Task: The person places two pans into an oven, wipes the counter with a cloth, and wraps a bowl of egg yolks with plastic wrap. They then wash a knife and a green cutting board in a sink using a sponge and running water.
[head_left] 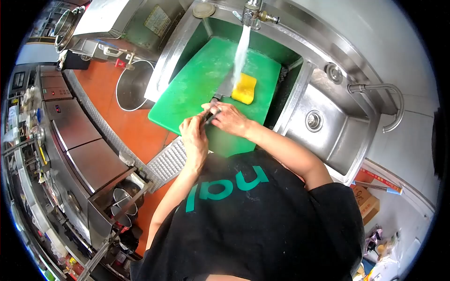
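A knife [225,88] with a broad metal blade lies over the green cutting board [187,89], its tip end by the running water. My left hand [193,134] is closed around the dark handle near its lower end. Higher up the handle, my right hand [229,119] is closed on it too, with the fingers of both hands close together. Just right of the blade, a yellow sponge [244,89] rests on the board. Water pours from the tap [252,16] onto the board beside the sponge and blade.
The board sits tilted across a steel sink [293,56], its near end over the rim. A second sink basin [328,117] with a curved faucet [398,100] is at the right. A metal bin [133,86] stands on the orange floor at the left, near steel counters [77,124].
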The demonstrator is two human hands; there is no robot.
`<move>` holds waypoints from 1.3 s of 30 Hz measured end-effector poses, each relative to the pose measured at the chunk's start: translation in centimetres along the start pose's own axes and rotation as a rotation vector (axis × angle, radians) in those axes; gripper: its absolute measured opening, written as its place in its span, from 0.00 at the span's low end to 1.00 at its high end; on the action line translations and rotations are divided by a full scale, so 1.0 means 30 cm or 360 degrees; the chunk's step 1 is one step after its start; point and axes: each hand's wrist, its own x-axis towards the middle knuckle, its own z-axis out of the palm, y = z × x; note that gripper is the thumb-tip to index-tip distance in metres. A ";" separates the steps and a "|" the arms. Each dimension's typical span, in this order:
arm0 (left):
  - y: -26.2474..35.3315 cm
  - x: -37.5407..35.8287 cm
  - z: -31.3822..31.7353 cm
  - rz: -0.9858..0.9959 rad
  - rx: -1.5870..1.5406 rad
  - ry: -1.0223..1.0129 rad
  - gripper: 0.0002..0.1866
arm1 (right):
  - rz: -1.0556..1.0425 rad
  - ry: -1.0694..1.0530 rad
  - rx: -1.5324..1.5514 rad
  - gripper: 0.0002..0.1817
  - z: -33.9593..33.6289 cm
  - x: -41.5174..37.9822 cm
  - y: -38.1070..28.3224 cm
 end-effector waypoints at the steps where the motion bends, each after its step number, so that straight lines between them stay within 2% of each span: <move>1: -0.010 -0.002 0.003 -0.0002 0.0010 0.0001 0.15 | -0.0073 0.0060 0.0095 0.19 -0.018 -0.007 -0.010; 2: -0.021 -0.005 0.004 0.0122 0.0003 -0.0006 0.14 | -0.0112 -0.0011 -0.0199 0.15 -0.053 -0.026 -0.034; 3: -0.030 -0.005 0.003 0.0246 -0.0005 -0.0011 0.14 | 0.0002 0.0088 -0.0300 0.13 -0.081 -0.065 -0.020; 4: -0.033 0.001 0.005 0.0242 -0.0001 0.0000 0.14 | 0.0111 0.0182 -0.0406 0.10 -0.110 -0.100 0.008; 5: -0.032 0.002 0.012 0.0245 -0.0005 -0.0003 0.13 | 0.0449 0.0390 -0.0536 0.06 -0.127 -0.117 0.054; 6: -0.032 -0.009 0.013 0.0246 -0.0008 -0.0023 0.12 | 0.0542 0.0463 -0.0786 0.07 -0.176 -0.093 0.077; 7: -0.031 -0.017 0.015 0.0250 -0.0013 -0.0040 0.11 | 0.1001 0.0251 -0.0793 0.12 -0.220 -0.061 0.080; 9: -0.019 -0.006 0.011 0.0229 0.0021 -0.0097 0.11 | 0.1183 0.0047 -0.0869 0.18 -0.203 -0.021 0.182; 11: 0.011 0.021 -0.013 0.0272 0.0060 -0.0255 0.13 | 0.1232 0.0001 -0.0858 0.19 -0.174 -0.009 0.217; 13: -0.008 0.034 0.001 0.0311 0.0094 -0.0267 0.14 | 0.1277 -0.0051 -0.0848 0.19 -0.154 -0.001 0.275; 15: -0.019 0.033 0.020 0.0342 0.0113 -0.0280 0.16 | 0.1380 -0.0078 -0.0743 0.16 -0.159 -0.042 0.404; 16: -0.021 0.032 0.028 0.0368 0.0150 -0.0273 0.16 | 0.1232 0.0042 -0.0664 0.13 -0.134 -0.083 0.513; 17: -0.021 0.029 0.031 0.0392 0.0189 -0.0269 0.17 | 0.1227 0.0030 -0.0660 0.13 -0.147 -0.080 0.519; 19: -0.012 0.033 0.031 0.0372 0.0195 -0.0267 0.17 | 0.1095 0.0190 -0.0353 0.10 -0.161 -0.060 0.535; 20: -0.008 0.035 0.029 0.0363 0.0198 -0.0272 0.18 | 0.0986 0.0330 -0.0307 0.08 -0.166 -0.033 0.501; 21: -0.007 0.043 0.030 0.0343 0.0203 -0.0264 0.18 | 0.0976 0.0310 -0.0301 0.08 -0.187 0.019 0.430; 23: -0.006 0.039 0.029 0.0314 0.0169 -0.0298 0.19 | 0.0753 0.0225 0.0118 0.09 -0.197 0.100 0.272; 24: -0.003 0.034 0.026 0.0304 0.0173 -0.0315 0.19 | 0.0768 0.0219 0.0131 0.09 -0.168 0.114 0.249; 26: 0.003 0.047 0.024 0.0276 0.0154 -0.0342 0.20 | 0.0196 -0.0245 0.0304 0.10 -0.131 0.155 0.221; 27: 0.008 0.052 0.024 0.0267 0.0160 -0.0342 0.20 | -0.0001 -0.0449 0.0114 0.09 -0.122 0.161 0.199; 29: 0.019 0.046 0.020 0.0215 0.0144 -0.0337 0.20 | 0.0089 -0.0385 0.0208 0.06 -0.089 0.140 0.237; 32: 0.014 0.051 0.035 0.0258 0.0124 -0.0363 0.18 | 0.0236 -0.0241 0.0204 0.05 -0.007 0.117 0.461; 33: 0.003 0.047 0.049 0.0258 0.0125 -0.0360 0.18 | 0.0234 -0.0242 0.0203 0.05 -0.021 0.141 0.472; 35: -0.020 0.042 0.081 0.0413 0.0250 -0.0331 0.16 | 0.0351 -0.0145 -0.0030 0.04 -0.051 0.177 0.485; 37: -0.019 0.051 0.079 0.0390 0.0249 -0.0360 0.16 | 0.0270 -0.0152 0.0341 0.04 -0.015 0.160 0.391; 39: -0.012 0.042 0.077 0.0347 0.0249 -0.0413 0.16 | 0.0397 -0.0435 0.0403 0.03 -0.091 0.167 0.158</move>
